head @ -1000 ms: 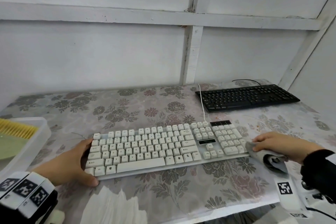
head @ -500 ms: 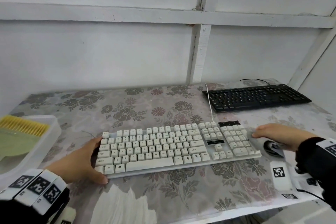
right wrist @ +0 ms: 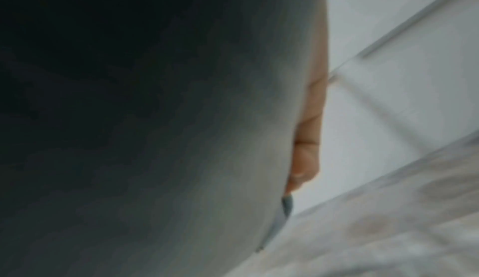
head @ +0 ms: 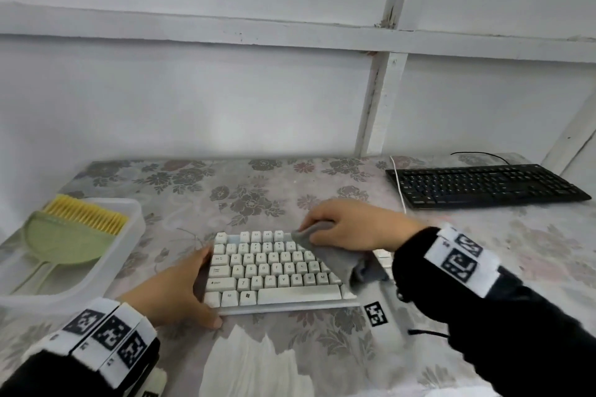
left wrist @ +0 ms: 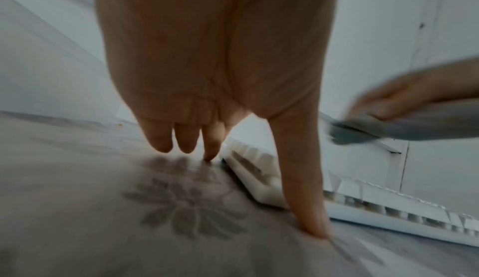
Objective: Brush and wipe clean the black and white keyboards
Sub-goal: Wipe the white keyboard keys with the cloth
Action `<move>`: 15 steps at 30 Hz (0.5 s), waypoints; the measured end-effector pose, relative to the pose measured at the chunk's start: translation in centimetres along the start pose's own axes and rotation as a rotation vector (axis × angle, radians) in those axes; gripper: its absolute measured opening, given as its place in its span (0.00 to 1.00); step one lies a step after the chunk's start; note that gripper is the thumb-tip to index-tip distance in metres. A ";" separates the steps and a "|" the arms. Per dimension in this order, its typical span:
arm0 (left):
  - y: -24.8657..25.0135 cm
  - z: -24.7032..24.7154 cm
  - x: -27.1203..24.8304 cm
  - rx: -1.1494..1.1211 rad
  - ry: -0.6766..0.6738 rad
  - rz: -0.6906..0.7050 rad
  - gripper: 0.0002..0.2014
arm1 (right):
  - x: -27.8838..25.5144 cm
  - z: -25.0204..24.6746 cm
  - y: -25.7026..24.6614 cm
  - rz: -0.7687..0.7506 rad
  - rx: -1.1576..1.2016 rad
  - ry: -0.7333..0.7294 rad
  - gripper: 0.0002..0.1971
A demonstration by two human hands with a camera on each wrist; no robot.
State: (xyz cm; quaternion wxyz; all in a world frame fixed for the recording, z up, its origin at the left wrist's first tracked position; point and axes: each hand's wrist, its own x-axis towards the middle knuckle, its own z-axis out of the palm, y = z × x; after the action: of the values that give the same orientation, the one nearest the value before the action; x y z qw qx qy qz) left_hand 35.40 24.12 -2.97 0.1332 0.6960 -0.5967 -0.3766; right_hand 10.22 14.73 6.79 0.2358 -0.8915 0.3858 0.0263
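Observation:
The white keyboard (head: 274, 271) lies in the middle of the flowered table. My left hand (head: 180, 290) braces its left end, thumb on the front corner and straight fingers against the side. My right hand (head: 342, 229) grips a grey cloth (head: 335, 259) and presses it on the upper key rows near the keyboard's middle; the cloth and arm hide the right half. The right wrist view is almost filled by the cloth (right wrist: 181, 138). The black keyboard (head: 483, 185) rests at the back right, untouched.
A clear plastic tray (head: 129, 255) at the left holds a green brush with yellow bristles (head: 64, 235). A white cable (head: 400, 190) runs past the black keyboard's left end. The white wall stands close behind the table.
My right hand has swept the cloth leftward from the white keyboard's right end to its upper middle rows. The left hand has kept its hold at the left end.

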 end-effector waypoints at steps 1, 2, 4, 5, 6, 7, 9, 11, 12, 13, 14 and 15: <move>-0.1 -0.1 -0.2 0.049 0.022 -0.029 0.54 | 2.1 0.9 -2.0 -0.077 -0.009 -0.022 0.13; -0.3 -0.3 -0.5 0.106 0.057 -0.077 0.56 | 4.1 1.7 -4.0 -0.145 -0.029 -0.044 0.14; -0.9 -0.4 -0.8 0.192 0.108 -0.144 0.60 | 7.4 3.2 -7.0 -0.252 -0.100 -0.077 0.15; -1.3 -0.5 -0.9 0.202 0.125 -0.136 0.60 | 8.7 3.9 -8.3 -0.285 -0.138 -0.084 0.15; -1.4 -0.6 -0.9 0.198 0.139 -0.122 0.57 | 9.8 4.5 -9.2 -0.299 -0.178 -0.091 0.15; -1.5 -0.6 -1.0 0.191 0.151 -0.119 0.54 | 10.8 5.2 -10.0 -0.297 -0.228 -0.103 0.15; -1.2 -0.5 -1.2 0.234 0.158 -0.100 0.50 | 12.0 6.4 -10.6 -0.253 -0.336 -0.143 0.13; -1.3 -0.5 -1.2 0.273 0.187 -0.097 0.55 | 12.6 7.1 -10.9 -0.206 -0.394 -0.185 0.10; -1.1 -0.5 -1.2 0.265 0.173 -0.115 0.59 | 12.6 7.2 -11.0 -0.190 -0.393 -0.202 0.10; -0.9 -0.5 -1.3 0.259 0.157 -0.134 0.62 | 12.5 7.3 -11.2 -0.182 -0.391 -0.221 0.10; -1.1 -0.5 -1.0 0.274 0.151 -0.149 0.64 | 12.5 7.3 -11.3 -0.183 -0.401 -0.239 0.10; -1.2 -0.4 -0.9 0.320 0.136 -0.162 0.63 | 12.4 7.3 -11.5 -0.188 -0.421 -0.256 0.10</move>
State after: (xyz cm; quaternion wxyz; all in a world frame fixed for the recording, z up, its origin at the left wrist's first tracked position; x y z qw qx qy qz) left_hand 36.53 25.12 -3.12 0.0301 0.7778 -0.5807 -0.2386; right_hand 27.95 16.43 2.06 0.0932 -0.9423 0.2545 0.1965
